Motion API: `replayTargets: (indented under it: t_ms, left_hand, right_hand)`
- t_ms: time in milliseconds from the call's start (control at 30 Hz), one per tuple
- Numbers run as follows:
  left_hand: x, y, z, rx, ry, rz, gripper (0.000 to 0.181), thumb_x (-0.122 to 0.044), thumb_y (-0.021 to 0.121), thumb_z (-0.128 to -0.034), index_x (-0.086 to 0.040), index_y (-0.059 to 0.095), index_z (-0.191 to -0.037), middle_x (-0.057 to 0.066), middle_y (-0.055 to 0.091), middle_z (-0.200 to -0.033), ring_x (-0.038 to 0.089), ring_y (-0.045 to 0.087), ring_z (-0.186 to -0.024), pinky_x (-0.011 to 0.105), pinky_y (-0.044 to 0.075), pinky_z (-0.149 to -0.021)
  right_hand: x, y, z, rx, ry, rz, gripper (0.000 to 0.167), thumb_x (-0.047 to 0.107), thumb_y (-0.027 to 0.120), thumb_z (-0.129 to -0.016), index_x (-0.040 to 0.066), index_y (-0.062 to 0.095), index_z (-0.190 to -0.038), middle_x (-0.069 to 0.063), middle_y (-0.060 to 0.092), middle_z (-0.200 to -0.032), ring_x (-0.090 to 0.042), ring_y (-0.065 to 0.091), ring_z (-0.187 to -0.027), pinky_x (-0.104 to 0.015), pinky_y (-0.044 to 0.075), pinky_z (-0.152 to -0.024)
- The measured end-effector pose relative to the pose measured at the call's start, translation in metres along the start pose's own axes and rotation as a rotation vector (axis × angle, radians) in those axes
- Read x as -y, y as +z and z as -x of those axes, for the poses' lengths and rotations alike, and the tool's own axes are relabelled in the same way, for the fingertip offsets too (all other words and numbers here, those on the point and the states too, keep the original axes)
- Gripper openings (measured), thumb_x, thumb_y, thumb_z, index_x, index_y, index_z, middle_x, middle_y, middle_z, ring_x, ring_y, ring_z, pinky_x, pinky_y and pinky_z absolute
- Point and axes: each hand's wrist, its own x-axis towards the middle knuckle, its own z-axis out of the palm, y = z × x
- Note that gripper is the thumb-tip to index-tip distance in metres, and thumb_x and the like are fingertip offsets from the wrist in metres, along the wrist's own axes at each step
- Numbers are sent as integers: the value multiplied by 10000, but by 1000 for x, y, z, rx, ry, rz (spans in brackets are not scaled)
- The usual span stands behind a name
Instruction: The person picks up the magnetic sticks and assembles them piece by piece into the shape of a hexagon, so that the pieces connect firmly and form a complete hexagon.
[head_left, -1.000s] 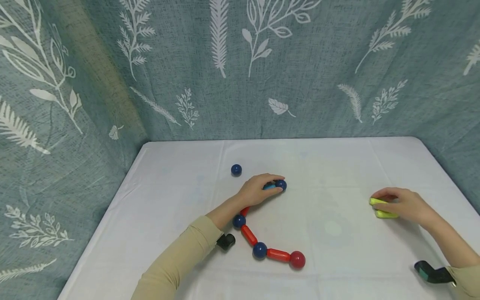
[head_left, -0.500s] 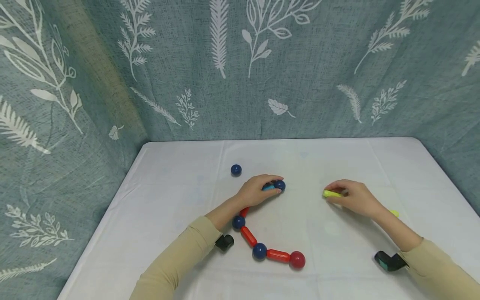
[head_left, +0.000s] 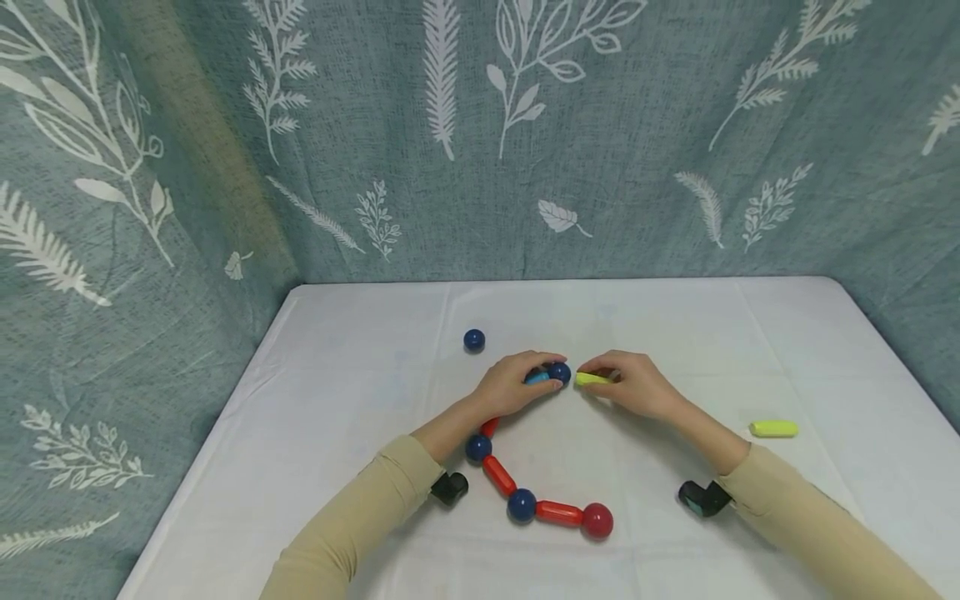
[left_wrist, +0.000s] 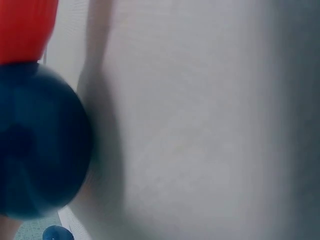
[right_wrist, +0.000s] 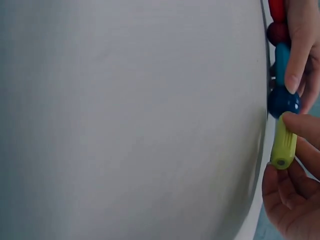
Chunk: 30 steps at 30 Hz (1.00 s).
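Observation:
My left hand [head_left: 510, 385] holds the dark blue ball [head_left: 558, 373] at the end of a ball-and-stick chain, its fingers also around the light blue stick [head_left: 537, 377]. Between thumb and fingers of my right hand [head_left: 633, 385] is a yellow-green stick [head_left: 591, 378], one end close to that ball. The right wrist view shows the yellow-green stick [right_wrist: 284, 142] lined up with the blue ball [right_wrist: 284, 102]; whether they touch I cannot tell. Partly under my left hand, the chain runs on through red sticks [head_left: 498, 475] and blue balls [head_left: 522, 506] to a red ball [head_left: 597, 522].
Another yellow-green stick [head_left: 774, 428] lies on the white table [head_left: 675, 550] at the right. A loose dark blue ball [head_left: 474, 340] sits behind my left hand. Black wrist cameras [head_left: 703, 498] hang below both forearms. A patterned curtain [head_left: 637, 167] stands behind the table.
My right hand has picked one yellow-green stick from the pair at the right and carried it left, up beside the blue ball. The left hand has stayed almost still.

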Motion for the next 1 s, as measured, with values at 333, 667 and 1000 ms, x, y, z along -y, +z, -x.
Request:
replayTargets:
  t_ms: [333, 667, 1000]
  left_hand:
    - [-4, 3, 9, -54, -45, -6, 408, -282, 638, -959, -173, 588, -1349, 36, 623, -1278, 186, 585, -1117, 380, 467, -929]
    - [-11, 2, 29, -164, -132, -164, 400, -334, 646, -946, -168, 609, -1308, 51, 666, -1154, 187, 625, -991, 366, 515, -800]
    - [-5, -13, 39, -175, -118, -304, 325, -335, 726, -883, -126, 652, -1121, 17, 660, -869, 115, 560, -681, 237, 471, -598]
  right_hand:
    - [6, 4, -9, 22, -22, 1, 208, 122, 709, -894, 36, 716, -1082, -78, 693, -1000, -206, 633, -886, -374, 523, -773]
    - [5, 4, -12, 45, -35, -1, 227, 85, 731, -868, 28, 706, -1087, -83, 685, -1007, -199, 621, -868, -351, 515, -753]
    - [13, 15, -24, 74, -104, -3, 227, 108, 737, -870, 34, 714, -1083, -51, 692, -968, -144, 605, -821, -306, 503, -724]
